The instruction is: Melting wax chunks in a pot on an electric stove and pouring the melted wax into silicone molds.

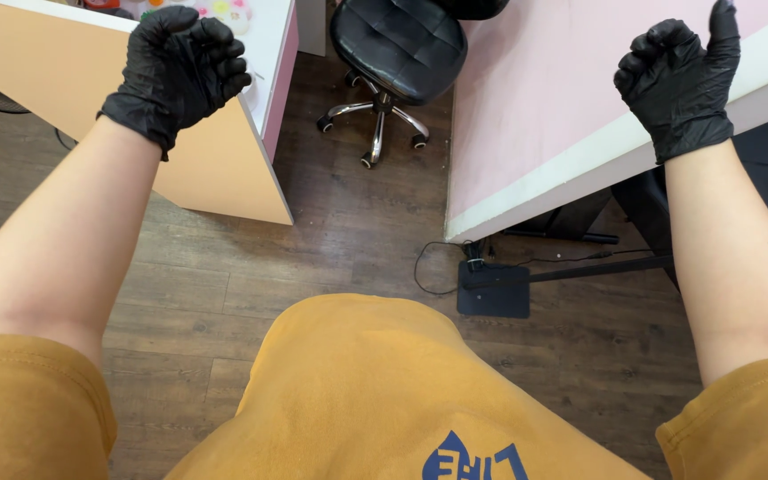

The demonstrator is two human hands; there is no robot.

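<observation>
Head view: right hand [679, 84] thumb (cropped)

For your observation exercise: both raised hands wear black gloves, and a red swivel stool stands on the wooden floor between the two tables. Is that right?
Not quite. The head view shows the swivel stool is black, not red. Both gloved hands, left and right, are raised, and the stool stands on the wooden floor.

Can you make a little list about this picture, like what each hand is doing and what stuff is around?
left hand: black glove, fingers curled, holds nothing, raised in front of the peach-sided desk
right hand: black glove, fingers curled, thumb up, holds nothing, raised in front of the pink table
between the tables: black stool on chrome wheeled legs
floor: dark wood planks, black flat base with a cable
clothing: mustard shirt
</observation>
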